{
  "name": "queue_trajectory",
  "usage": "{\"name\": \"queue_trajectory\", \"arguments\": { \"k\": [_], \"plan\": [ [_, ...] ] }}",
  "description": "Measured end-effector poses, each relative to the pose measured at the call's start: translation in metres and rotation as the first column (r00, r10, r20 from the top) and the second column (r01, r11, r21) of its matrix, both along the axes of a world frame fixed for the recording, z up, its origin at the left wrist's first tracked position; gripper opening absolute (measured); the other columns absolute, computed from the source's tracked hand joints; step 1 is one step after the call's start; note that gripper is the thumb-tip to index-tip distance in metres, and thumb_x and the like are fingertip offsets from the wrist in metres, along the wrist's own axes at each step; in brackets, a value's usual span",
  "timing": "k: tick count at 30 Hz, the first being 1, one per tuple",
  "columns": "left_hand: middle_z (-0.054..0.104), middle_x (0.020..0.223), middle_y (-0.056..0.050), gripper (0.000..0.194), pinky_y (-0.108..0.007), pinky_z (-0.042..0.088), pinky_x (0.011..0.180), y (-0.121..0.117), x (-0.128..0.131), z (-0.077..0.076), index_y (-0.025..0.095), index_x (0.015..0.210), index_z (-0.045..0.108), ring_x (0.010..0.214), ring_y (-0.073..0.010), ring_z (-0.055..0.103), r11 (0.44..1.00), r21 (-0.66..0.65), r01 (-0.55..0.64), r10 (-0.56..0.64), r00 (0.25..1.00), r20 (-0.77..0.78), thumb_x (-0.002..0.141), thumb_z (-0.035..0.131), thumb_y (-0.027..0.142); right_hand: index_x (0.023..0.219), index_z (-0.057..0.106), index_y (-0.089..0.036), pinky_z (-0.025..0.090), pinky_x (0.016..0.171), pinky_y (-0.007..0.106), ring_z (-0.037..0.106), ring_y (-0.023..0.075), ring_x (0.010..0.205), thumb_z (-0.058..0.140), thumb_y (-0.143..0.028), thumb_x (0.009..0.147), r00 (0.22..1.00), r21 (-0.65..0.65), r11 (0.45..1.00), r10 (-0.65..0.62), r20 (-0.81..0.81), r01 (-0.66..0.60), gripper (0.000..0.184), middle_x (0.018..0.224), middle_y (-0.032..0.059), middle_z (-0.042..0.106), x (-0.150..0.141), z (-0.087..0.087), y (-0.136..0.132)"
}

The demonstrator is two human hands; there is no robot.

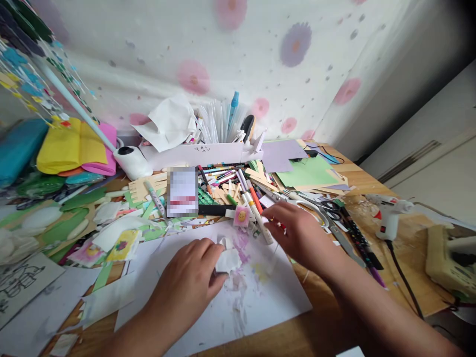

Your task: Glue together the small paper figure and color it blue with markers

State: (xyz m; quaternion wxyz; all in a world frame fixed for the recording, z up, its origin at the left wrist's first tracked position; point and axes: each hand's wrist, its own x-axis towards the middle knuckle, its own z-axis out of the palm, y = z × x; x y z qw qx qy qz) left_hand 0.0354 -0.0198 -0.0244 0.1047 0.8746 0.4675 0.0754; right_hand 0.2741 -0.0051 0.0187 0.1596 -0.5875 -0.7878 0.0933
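My left hand (193, 270) is closed on a small white paper cutout (228, 261), pinched between thumb and fingers. It sits low over a white sheet (271, 292) stained with purple and yellow smears. My right hand (295, 230) reaches over the sheet's right edge, beside a pile of markers (256, 201). Its fingers are bent together with a small pinkish tip near them; what they hold is hidden. Between the hands, at the sheet's top edge, lies a small pink square with a yellow flower face (241, 216).
Scissors (310, 206) and black pens (359, 235) lie right of my right hand. A glue gun (388, 213) with a cord stands further right. Paper scraps (122, 243) cover the left side. A blurred-out card (182, 192) and a white box (208, 154) are behind.
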Motion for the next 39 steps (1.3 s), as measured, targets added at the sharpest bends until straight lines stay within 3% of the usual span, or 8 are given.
{"name": "queue_trajectory", "arguments": {
  "k": [5, 10, 18, 21, 24, 25, 31, 39],
  "plan": [
    [0.064, 0.1, -0.007, 0.033, -0.047, 0.052, 0.081, 0.003, -0.004, -0.002, 0.02, 0.104, 0.063, 0.093, -0.0283, 0.061, 0.997, -0.075, -0.021, 0.027, 0.997, 0.075, 0.073, 0.074, 0.02, 0.091, 0.069, -0.017, 0.044, 0.065, 0.031, 0.066, 0.0248, 0.073, 0.057, -0.017, 0.086, 0.99, -0.077, 0.994, -0.061, 0.131, 0.071, 0.013, 0.082, 0.0111, 0.071, -0.001, -0.005, 0.026],
    [0.064, 0.098, -0.007, 0.023, -0.046, 0.053, 0.078, 0.004, -0.008, -0.003, 0.021, 0.097, 0.065, 0.09, -0.0274, 0.062, 0.993, -0.112, -0.046, 0.057, 0.993, 0.101, 0.075, 0.07, 0.018, 0.13, 0.056, -0.018, 0.038, 0.054, 0.029, 0.067, 0.0298, 0.063, 0.065, -0.024, 0.078, 0.988, -0.144, 0.986, -0.059, 0.141, 0.079, 0.054, 0.079, 0.0135, 0.074, -0.011, -0.026, 0.023],
    [0.065, 0.095, -0.005, 0.024, -0.045, 0.052, 0.077, 0.003, -0.007, -0.014, 0.023, 0.097, 0.065, 0.089, -0.0268, 0.062, 0.997, -0.061, -0.049, 0.055, 0.994, 0.099, 0.075, 0.07, 0.015, 0.123, 0.062, -0.018, 0.043, 0.055, 0.028, 0.061, 0.0186, 0.058, 0.036, -0.026, 0.095, 0.958, -0.182, 0.983, -0.077, -0.275, 0.026, 0.039, 0.067, 0.0034, 0.066, 0.012, -0.022, 0.022],
    [0.065, 0.093, -0.005, 0.021, -0.045, 0.052, 0.076, 0.005, -0.008, -0.015, 0.023, 0.097, 0.064, 0.087, -0.027, 0.062, 0.997, -0.043, -0.071, 0.076, 0.99, 0.115, 0.077, 0.07, 0.019, 0.129, 0.053, -0.018, 0.052, 0.07, 0.034, 0.068, 0.0226, 0.08, 0.03, -0.044, 0.099, 0.797, -0.171, 0.978, -0.011, -0.604, -0.117, 0.046, 0.087, 0.0084, 0.069, 0.015, -0.023, 0.018],
    [0.065, 0.096, -0.005, 0.023, -0.043, 0.053, 0.076, 0.005, -0.012, -0.012, 0.024, 0.1, 0.062, 0.088, -0.0265, 0.062, 0.997, 0.023, -0.078, 0.072, 0.976, 0.205, 0.079, 0.07, 0.027, 0.13, 0.043, -0.027, 0.051, 0.084, 0.044, 0.067, 0.0273, 0.096, 0.059, -0.062, 0.083, 0.464, -0.122, 0.937, 0.046, -0.885, -0.326, 0.06, 0.1, 0.0087, 0.067, 0.011, -0.026, 0.013],
    [0.065, 0.096, -0.005, 0.021, -0.041, 0.053, 0.075, 0.005, -0.013, -0.011, 0.024, 0.101, 0.061, 0.088, -0.0258, 0.063, 0.996, 0.054, -0.073, 0.058, 0.967, 0.247, 0.081, 0.068, 0.028, 0.125, 0.043, -0.029, 0.052, 0.083, 0.043, 0.066, 0.026, 0.093, 0.066, -0.059, 0.079, 0.44, -0.097, 0.944, 0.056, -0.896, -0.317, 0.059, 0.099, 0.0073, 0.066, 0.009, -0.027, 0.013],
    [0.067, 0.075, 0.0, 0.013, -0.028, 0.051, 0.06, 0.008, -0.02, -0.006, 0.023, 0.089, 0.06, 0.066, -0.0168, 0.065, 0.983, 0.172, -0.065, -0.005, 0.924, 0.381, 0.091, 0.048, 0.018, 0.092, 0.06, -0.025, 0.045, 0.074, 0.033, 0.057, 0.0196, 0.076, 0.067, -0.027, 0.082, 0.756, 0.098, 0.993, 0.014, -0.655, 0.066, 0.012, 0.087, 0.004, 0.063, 0.014, -0.034, 0.027],
    [0.067, 0.095, -0.002, 0.024, -0.03, 0.054, 0.071, 0.01, -0.019, 0.0, 0.026, 0.114, 0.054, 0.079, -0.0178, 0.066, 0.971, 0.161, -0.179, 0.088, 0.885, 0.457, 0.09, 0.052, 0.022, 0.097, 0.067, -0.021, 0.046, 0.059, 0.031, 0.057, 0.0172, 0.058, 0.047, -0.055, 0.092, 0.584, -0.014, 1.0, -0.023, -0.812, 0.02, 0.039, 0.069, 0.0016, 0.061, 0.002, -0.037, 0.012]
  ]
}}
